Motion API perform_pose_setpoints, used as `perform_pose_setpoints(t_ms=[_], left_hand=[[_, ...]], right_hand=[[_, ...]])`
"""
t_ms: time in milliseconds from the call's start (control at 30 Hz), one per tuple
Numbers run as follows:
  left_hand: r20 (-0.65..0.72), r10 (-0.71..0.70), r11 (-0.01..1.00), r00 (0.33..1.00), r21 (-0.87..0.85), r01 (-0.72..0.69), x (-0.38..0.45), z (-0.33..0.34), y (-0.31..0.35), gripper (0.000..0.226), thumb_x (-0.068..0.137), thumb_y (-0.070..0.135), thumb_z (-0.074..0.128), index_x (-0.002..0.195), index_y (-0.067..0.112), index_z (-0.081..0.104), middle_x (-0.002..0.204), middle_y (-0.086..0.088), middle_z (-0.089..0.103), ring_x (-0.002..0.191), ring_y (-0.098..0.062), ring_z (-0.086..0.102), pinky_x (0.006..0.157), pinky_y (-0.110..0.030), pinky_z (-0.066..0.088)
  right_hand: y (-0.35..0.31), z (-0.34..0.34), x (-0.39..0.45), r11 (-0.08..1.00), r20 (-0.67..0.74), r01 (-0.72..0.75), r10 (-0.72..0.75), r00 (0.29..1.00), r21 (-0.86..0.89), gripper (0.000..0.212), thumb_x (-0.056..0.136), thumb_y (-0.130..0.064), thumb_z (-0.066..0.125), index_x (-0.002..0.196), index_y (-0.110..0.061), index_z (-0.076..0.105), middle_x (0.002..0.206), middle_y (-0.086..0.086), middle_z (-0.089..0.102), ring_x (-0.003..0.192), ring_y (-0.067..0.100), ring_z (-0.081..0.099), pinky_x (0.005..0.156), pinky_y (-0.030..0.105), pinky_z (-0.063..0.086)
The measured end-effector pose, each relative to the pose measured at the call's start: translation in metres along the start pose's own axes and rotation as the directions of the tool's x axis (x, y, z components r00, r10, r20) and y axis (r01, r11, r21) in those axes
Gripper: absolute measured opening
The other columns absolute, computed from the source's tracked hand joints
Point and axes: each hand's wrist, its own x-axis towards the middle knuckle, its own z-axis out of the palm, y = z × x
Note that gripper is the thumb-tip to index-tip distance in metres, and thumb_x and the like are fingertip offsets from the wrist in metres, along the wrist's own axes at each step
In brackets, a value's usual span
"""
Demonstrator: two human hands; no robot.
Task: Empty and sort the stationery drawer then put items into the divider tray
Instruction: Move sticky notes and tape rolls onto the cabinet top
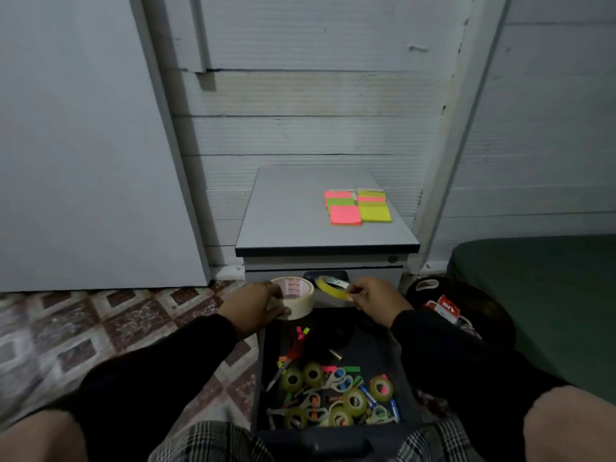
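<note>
The dark open drawer lies between my knees. It holds several small clear tape rolls, scissors, neon flags and other small items. My left hand grips a wide cream masking tape roll above the drawer's far end. My right hand pinches a thin yellow tape roll beside it. Neon pink, green and yellow sticky note pads lie on the grey cabinet top.
The small cabinet stands against a white panelled wall. A dark round bag with a red and white box sits on the right, next to a green mattress. Patterned floor spreads to the left.
</note>
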Motion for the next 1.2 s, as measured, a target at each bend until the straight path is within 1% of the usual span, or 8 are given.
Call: perform_pose_setpoints(t_ms=[200, 400, 500, 633, 733, 867, 1033, 1200], left_hand=[[-0.118, 0.024, 0.998, 0.993, 0.052, -0.018, 0.003, -0.045, -0.005, 0.037, 0.09, 0.047, 0.053, 0.113, 0.019, 0.059, 0.115, -0.001, 0.062, 0.102, -0.021, 0.059, 0.074, -0.026, 0.041], [-0.163, 0.009, 0.999, 0.987, 0.037, -0.003, 0.033, -0.067, -0.011, 0.039, 0.091, 0.046, 0.052, 0.118, 0.019, 0.058, 0.115, -0.002, 0.06, 0.102, -0.021, 0.058, 0.078, -0.029, 0.044], [-0.163, -0.001, 0.999, 0.987, 0.032, 0.006, 0.056, -0.072, -0.019, 0.039, 0.091, 0.045, 0.053, 0.118, 0.018, 0.058, 0.116, -0.004, 0.059, 0.104, -0.024, 0.058, 0.081, -0.03, 0.045], [-0.155, -0.034, 0.999, 0.987, 0.018, 0.038, 0.093, -0.074, -0.039, 0.04, 0.09, 0.045, 0.054, 0.119, 0.018, 0.059, 0.116, -0.005, 0.06, 0.105, -0.024, 0.058, 0.084, -0.031, 0.046], [-0.162, -0.057, 0.998, 0.985, 0.015, 0.06, 0.119, -0.072, -0.055, 0.04, 0.09, 0.046, 0.054, 0.119, 0.018, 0.059, 0.116, -0.004, 0.06, 0.106, -0.024, 0.057, 0.085, -0.032, 0.047], [-0.171, -0.073, 0.997, 0.983, 0.013, 0.076, 0.15, -0.068, -0.076, 0.039, 0.09, 0.045, 0.053, 0.117, 0.017, 0.06, 0.114, -0.005, 0.061, 0.105, -0.024, 0.058, 0.084, -0.034, 0.049], [-0.202, -0.071, 0.997, 0.977, 0.009, 0.075, 0.182, -0.068, -0.099, 0.036, 0.09, 0.043, 0.055, 0.114, 0.016, 0.06, 0.112, -0.005, 0.06, 0.102, -0.024, 0.058, 0.082, -0.033, 0.048], [-0.242, -0.066, 0.997, 0.968, 0.008, 0.07, 0.201, -0.074, -0.112, 0.035, 0.09, 0.041, 0.055, 0.116, 0.018, 0.06, 0.111, -0.005, 0.06, 0.103, -0.025, 0.058, 0.081, -0.032, 0.046]], right_hand=[[-0.03, -0.032, 0.015, 0.988, -0.078, 0.126, -0.133, 0.988, -0.087, 0.017, 0.091, -0.01, 0.056, 0.102, -0.007, 0.068, 0.106, 0.01, 0.065, 0.098, 0.024, 0.06, 0.078, 0.023, 0.039], [-0.05, -0.046, 0.046, 0.975, -0.096, 0.171, -0.185, 0.978, -0.144, 0.02, 0.093, -0.009, 0.053, 0.108, -0.005, 0.066, 0.113, 0.012, 0.062, 0.102, 0.025, 0.058, 0.081, 0.024, 0.041], [-0.055, -0.047, 0.073, 0.97, -0.086, 0.171, -0.187, 0.979, -0.172, 0.021, 0.093, -0.01, 0.053, 0.11, -0.005, 0.065, 0.115, 0.011, 0.062, 0.104, 0.026, 0.058, 0.083, 0.024, 0.04], [-0.058, -0.043, 0.12, 0.97, -0.081, 0.158, -0.175, 0.981, -0.183, 0.02, 0.094, -0.012, 0.053, 0.107, -0.005, 0.066, 0.111, 0.012, 0.063, 0.101, 0.026, 0.059, 0.077, 0.02, 0.036], [-0.061, -0.039, 0.156, 0.963, -0.091, 0.159, -0.183, 0.979, -0.219, 0.019, 0.094, -0.014, 0.052, 0.107, -0.008, 0.066, 0.112, 0.011, 0.063, 0.1, 0.026, 0.058, 0.077, 0.023, 0.036], [-0.064, -0.033, 0.206, 0.933, -0.096, 0.165, -0.205, 0.974, -0.321, 0.023, 0.096, -0.019, 0.049, 0.111, -0.012, 0.065, 0.115, 0.01, 0.051, 0.103, 0.028, 0.055, 0.081, 0.029, 0.039], [-0.063, -0.024, 0.265, 0.912, -0.178, 0.137, -0.219, 0.959, -0.386, 0.019, 0.093, -0.018, 0.052, 0.106, -0.015, 0.067, 0.109, 0.01, 0.048, 0.099, 0.029, 0.056, 0.078, 0.032, 0.043], [-0.062, -0.023, 0.306, 0.866, -0.22, 0.1, -0.233, 0.947, -0.49, 0.026, 0.096, -0.018, 0.046, 0.11, -0.018, 0.067, 0.113, 0.011, 0.051, 0.109, 0.031, 0.049, 0.084, 0.034, 0.041]])
